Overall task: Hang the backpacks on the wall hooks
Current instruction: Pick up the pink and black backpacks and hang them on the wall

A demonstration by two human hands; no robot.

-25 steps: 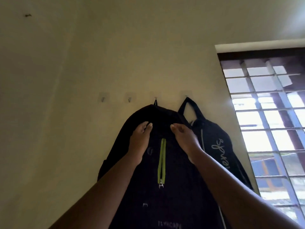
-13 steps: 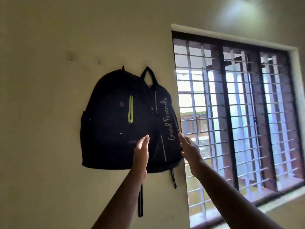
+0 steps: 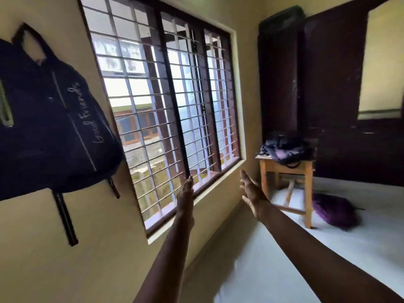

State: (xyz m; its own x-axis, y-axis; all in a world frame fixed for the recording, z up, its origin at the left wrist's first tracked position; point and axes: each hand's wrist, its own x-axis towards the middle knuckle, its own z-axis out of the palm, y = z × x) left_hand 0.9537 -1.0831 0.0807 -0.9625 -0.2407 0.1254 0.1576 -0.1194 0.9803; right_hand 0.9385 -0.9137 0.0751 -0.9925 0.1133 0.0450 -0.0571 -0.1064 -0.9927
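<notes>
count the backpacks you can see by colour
black, hanging on the wall: 2, the Good Friends backpack and the green-zip backpack
grey-lilac backpack on the wooden table: 1
purple backpack on the floor: 1
total: 4

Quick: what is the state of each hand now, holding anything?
Left hand: open, holds nothing.
Right hand: open, holds nothing.

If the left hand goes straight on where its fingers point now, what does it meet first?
Probably the window's dark wooden frame, at its lower part: the open left hand points up at it, and nothing shows between. Depth is unclear, so this is a guess.
</notes>
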